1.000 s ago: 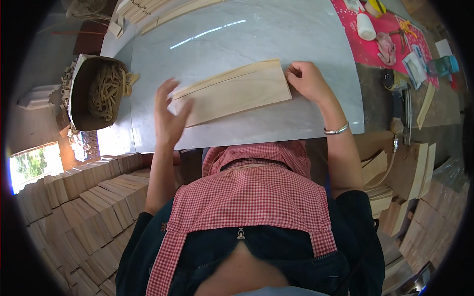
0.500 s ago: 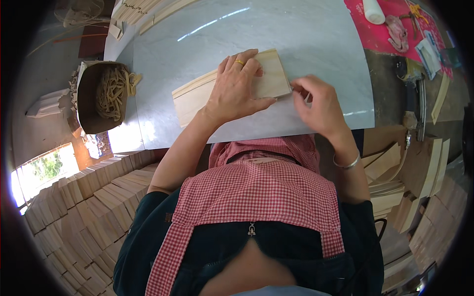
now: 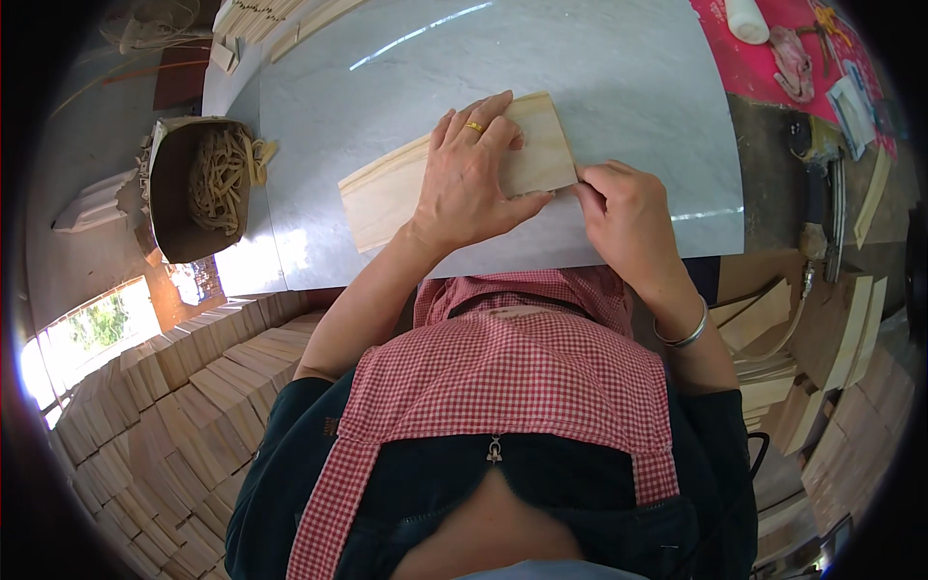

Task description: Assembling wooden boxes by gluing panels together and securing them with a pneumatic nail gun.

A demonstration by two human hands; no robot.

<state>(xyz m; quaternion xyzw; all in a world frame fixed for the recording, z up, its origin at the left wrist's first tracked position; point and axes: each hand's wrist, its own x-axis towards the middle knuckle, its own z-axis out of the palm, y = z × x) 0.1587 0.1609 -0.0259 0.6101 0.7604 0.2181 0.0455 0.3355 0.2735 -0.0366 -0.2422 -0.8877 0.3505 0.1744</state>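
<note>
A pale flat wooden board point(image 3: 537, 145) lies aslant on the grey marbled tabletop. My left hand point(image 3: 472, 179), with a yellow ring, spans the board and holds it, its thumb along the near edge and its fingers bent over the far part. At the board's right end is my right hand point(image 3: 623, 198), closed in a pinch with the fingertips against the near right corner. Whatever lies between those fingertips is hidden. A silver bangle sits on the right wrist.
Left of the table point(image 3: 638, 68) stands an open box point(image 3: 179, 193) of curled wood strips. Wooden slats point(image 3: 253, 21) lie at the far left. Stacked wooden blocks point(image 3: 184, 416) fill the lower left. A pink cloth point(image 3: 715, 58) bears a white bottle point(image 3: 746, 21) at the far right.
My right hand's fingers have closed into a tighter pinch at the board's right corner. The dark line along the board's far edge shows less. My left hand stays on the board.
</note>
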